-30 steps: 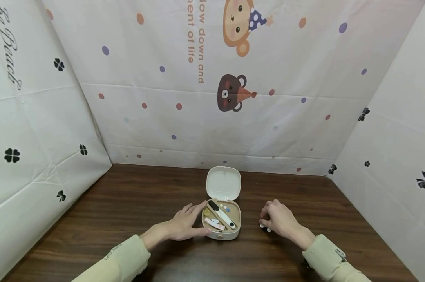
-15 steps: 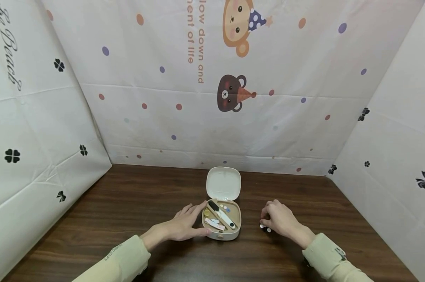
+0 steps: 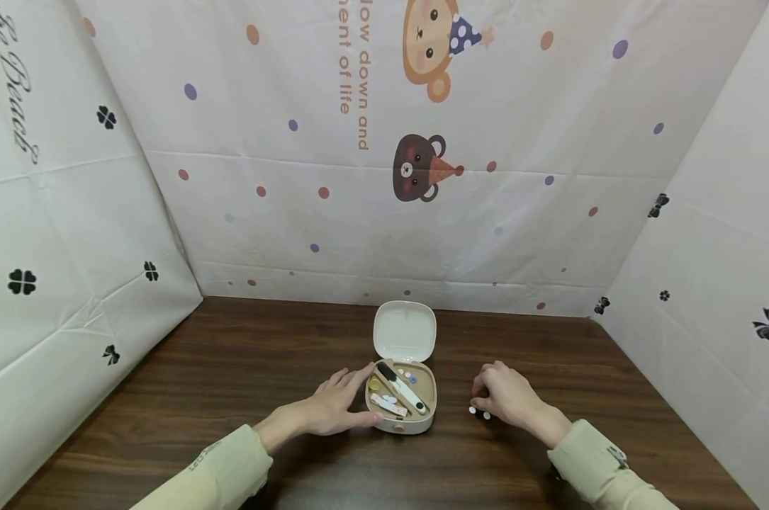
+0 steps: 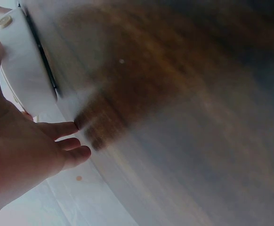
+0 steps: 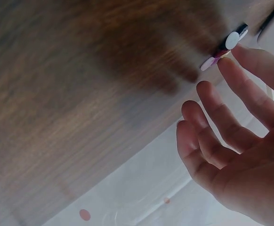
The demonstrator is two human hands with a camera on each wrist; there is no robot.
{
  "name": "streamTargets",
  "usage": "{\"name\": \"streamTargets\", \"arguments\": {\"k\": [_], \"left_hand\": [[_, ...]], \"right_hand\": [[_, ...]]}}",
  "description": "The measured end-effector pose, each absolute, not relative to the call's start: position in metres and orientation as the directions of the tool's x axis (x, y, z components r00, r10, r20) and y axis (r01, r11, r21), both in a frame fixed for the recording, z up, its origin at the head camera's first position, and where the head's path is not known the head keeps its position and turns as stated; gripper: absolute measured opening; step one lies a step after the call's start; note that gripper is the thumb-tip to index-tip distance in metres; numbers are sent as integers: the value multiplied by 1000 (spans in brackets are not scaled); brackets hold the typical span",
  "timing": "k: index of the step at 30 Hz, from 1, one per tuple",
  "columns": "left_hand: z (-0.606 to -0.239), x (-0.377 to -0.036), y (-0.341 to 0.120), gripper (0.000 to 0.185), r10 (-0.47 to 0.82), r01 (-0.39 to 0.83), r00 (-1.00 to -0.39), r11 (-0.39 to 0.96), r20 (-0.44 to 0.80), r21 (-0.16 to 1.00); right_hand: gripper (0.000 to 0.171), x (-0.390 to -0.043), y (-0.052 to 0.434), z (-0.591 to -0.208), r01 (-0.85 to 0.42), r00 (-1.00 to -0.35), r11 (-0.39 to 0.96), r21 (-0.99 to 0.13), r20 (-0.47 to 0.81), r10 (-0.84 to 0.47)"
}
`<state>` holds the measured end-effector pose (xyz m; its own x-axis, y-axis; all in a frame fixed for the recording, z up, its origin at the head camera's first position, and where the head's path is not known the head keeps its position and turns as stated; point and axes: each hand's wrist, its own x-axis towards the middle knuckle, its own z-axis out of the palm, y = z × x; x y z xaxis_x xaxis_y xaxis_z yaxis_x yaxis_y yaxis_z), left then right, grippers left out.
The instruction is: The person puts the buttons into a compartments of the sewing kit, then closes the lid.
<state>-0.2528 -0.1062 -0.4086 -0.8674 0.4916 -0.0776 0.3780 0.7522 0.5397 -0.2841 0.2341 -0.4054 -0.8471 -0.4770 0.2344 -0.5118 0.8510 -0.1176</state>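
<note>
A small cream case (image 3: 417, 425) lies open on the brown table, its lid (image 3: 404, 331) standing up at the back. Inside are a black-and-white tool (image 3: 402, 388), a yellow piece (image 3: 374, 384) and small buttons (image 3: 409, 376). My left hand (image 3: 329, 409) rests against the case's left side with straight fingers, the thumb along the front; the left wrist view shows this hand (image 4: 24, 155) beside the case (image 4: 24, 70). My right hand (image 3: 512, 398) arches over small thread spools (image 3: 479, 411) to the right of the case. In the right wrist view its relaxed fingertips (image 5: 231, 63) touch the spools (image 5: 226, 47).
The wooden table (image 3: 231, 368) is walled in by printed white sheets at the back (image 3: 384, 212), left (image 3: 52, 269) and right (image 3: 709, 283). Both cream sleeves (image 3: 212, 471) reach in from the near edge.
</note>
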Motion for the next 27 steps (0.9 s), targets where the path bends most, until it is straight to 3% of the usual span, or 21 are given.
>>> {"name": "streamTargets", "arguments": {"k": [27], "left_hand": [[-411, -255, -107, 93, 496, 395, -866, 751, -57, 528]], "right_hand": [[23, -288, 233, -404, -540, -834, 832, -129, 220, -507]]}}
